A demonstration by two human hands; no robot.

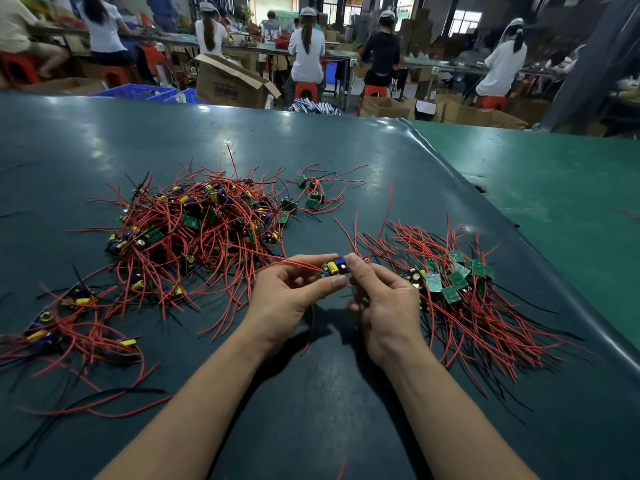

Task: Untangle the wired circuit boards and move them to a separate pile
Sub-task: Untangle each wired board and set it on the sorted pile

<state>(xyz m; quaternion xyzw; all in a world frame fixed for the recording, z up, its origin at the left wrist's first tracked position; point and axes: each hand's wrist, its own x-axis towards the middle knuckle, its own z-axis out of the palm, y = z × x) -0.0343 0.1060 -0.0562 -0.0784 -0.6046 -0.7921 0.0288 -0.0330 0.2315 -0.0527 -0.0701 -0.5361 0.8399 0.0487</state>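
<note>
A person's left hand (289,292) and right hand (382,299) both pinch one small green circuit board with a yellow capacitor and blue part (334,267), each grip closed on it, just above the dark teal counter (346,161). Its thin red wires (273,258) trail left into the large tangled heap of red-wired boards (201,223). To the right lies a separate pile of green boards with red and black wires (460,289), a few stray boards (311,199) sit beyond, and seated workers (306,46) fill the background.
</note>
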